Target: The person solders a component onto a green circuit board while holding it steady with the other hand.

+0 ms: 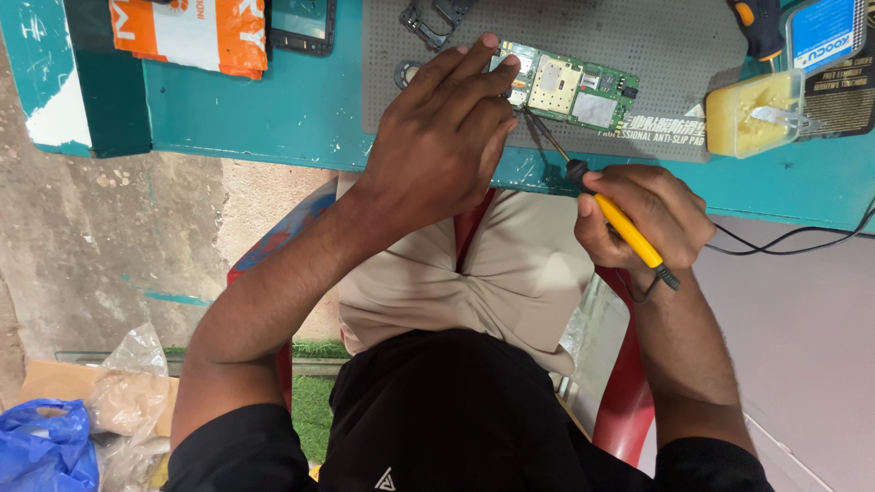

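A green circuit board (574, 89) with metal shields lies on a grey perforated mat (638, 36) on the teal table. My left hand (447, 137) rests on the board's left end, fingers pressing it down. My right hand (643, 214) grips a yellow-handled soldering iron (624, 228); its thin metal tip (547, 137) points up toward the board's lower left corner, close to my left fingers. A black cord runs from the handle off to the right.
A yellow sponge in a clear tub (755, 114) sits right of the board. A screwdriver (755, 23), a blue box (825, 32), a phone frame (436, 18), a dark phone (303, 23) and an orange-white packet (196, 32) lie along the table. Red chair (629, 392); plastic bags (55, 437) on the floor.
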